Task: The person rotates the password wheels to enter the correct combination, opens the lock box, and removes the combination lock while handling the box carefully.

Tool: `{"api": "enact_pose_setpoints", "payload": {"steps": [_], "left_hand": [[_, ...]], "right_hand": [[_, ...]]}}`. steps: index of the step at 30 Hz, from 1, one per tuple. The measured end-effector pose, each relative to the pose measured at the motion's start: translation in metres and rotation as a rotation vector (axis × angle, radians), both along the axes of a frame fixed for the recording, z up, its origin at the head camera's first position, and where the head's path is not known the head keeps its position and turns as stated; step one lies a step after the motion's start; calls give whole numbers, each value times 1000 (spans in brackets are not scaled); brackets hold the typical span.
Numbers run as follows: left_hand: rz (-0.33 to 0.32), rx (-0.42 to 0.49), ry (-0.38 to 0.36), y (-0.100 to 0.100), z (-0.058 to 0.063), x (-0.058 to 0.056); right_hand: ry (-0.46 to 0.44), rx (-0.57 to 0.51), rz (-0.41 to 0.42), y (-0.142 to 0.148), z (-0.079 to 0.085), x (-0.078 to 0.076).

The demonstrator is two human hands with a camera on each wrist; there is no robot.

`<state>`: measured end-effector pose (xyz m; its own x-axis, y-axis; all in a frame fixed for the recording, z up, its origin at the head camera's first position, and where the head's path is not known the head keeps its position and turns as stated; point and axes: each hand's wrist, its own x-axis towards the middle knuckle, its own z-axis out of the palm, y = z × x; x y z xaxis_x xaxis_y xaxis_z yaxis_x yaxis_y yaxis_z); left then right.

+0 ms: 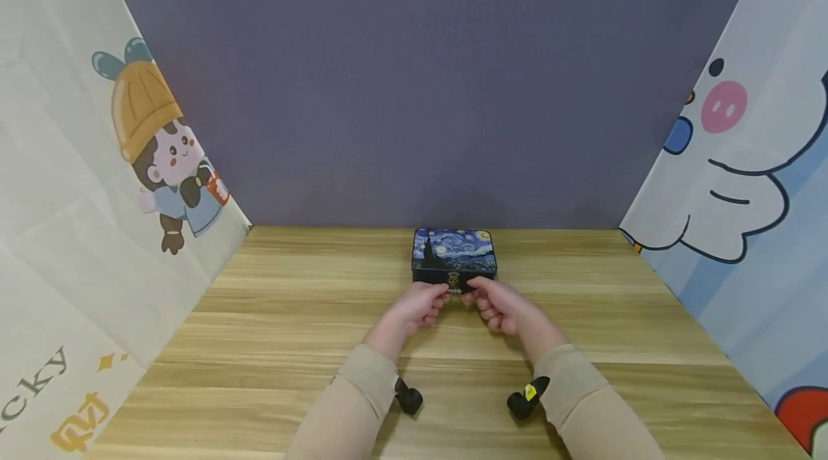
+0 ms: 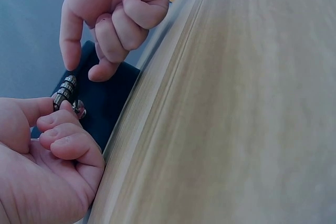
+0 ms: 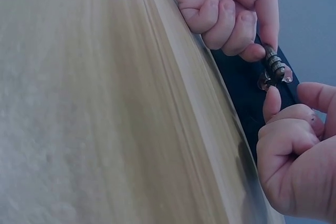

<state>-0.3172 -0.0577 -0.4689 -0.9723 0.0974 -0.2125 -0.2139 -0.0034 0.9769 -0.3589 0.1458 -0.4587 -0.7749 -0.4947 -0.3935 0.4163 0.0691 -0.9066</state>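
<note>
A small tin box [image 1: 454, 250] with a swirling blue night-sky picture on its lid stands closed, its dark front facing me. At the metal clasp [image 3: 287, 75] on that front is a small combination padlock [image 2: 65, 89] with ridged dials. My left hand [image 1: 419, 303] pinches one end of the padlock between thumb and forefinger, the other fingers curled in. At the padlock's other end is my right hand [image 1: 506, 306], its thumb and forefinger spread apart with a gap between them. In the right wrist view, the right forefinger [image 3: 272, 103] points close beside the dials.
The box stands on a wood-grain table [image 1: 272, 345], near the dark back panel [image 1: 414, 86]. Cartoon-printed sheets hang at the left [image 1: 58, 158] and right [image 1: 776, 230]. Small black cameras are strapped at both wrists.
</note>
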Motion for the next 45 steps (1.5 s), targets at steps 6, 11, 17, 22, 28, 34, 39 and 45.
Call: {"api": "enact_pose_setpoints", "payload": {"steps": [6, 11, 17, 22, 28, 34, 39, 45], "left_hand": [[-2, 7, 0, 0, 1, 0], [4, 0, 2, 0, 0, 0], [-1, -2, -3, 0, 1, 0], [0, 4, -2, -1, 1, -1], [-4, 6, 2, 0, 1, -1], [-6, 6, 0, 0, 1, -1], [-11, 11, -5, 0, 1, -1], [-1, 2, -6, 0, 1, -2]], "right_hand": [[2, 8, 7, 0, 0, -1], [7, 8, 19, -4, 1, -1], [7, 15, 14, -9, 0, -1], [16, 11, 23, -13, -1, -2], [24, 15, 23, -14, -2, -3], [35, 12, 8, -15, -3, -2], [37, 3, 7, -16, -4, -2], [31, -9, 6, -16, -4, -2]]}}
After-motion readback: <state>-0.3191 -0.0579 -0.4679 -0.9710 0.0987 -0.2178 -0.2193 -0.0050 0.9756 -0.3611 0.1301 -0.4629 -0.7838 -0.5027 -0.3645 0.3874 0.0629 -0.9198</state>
